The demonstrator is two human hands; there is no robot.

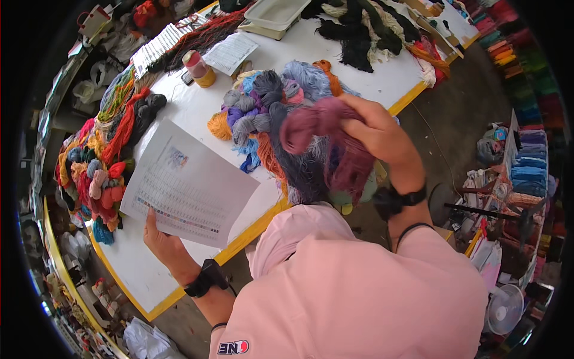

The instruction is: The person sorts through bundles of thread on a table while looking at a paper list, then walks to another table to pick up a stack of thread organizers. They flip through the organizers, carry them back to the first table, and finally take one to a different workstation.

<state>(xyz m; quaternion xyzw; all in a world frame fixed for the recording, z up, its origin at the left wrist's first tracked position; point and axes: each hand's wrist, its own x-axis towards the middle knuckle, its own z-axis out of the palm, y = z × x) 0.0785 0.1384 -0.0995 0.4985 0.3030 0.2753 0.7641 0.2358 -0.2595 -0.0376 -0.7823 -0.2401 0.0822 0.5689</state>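
Observation:
My left hand (162, 244) grips the lower edge of a printed sheet (197, 173) with a table of rows, a coloured strip and a small picture. The sheet is tilted above the white table. Raised at the right, my right hand (373, 128) is closed around a maroon yarn skein (314, 122), whose loose end hangs below the fingers. Behind and below this skein lies a heap of twisted yarn skeins (254, 122) in grey, blue, purple and orange. Some dark grey strands (299, 176) droop over the table's near edge. The maroon skein hides part of the heap.
The white table (143, 272) has a yellow edge. Multicoloured yarn (95, 173) is piled at its left. Farther back are a pink-and-yellow container (200, 69), papers (230, 52), a plastic tray (275, 12) and dark skeins (359, 33). A fan (505, 308) and yarn shelves (529, 161) stand right.

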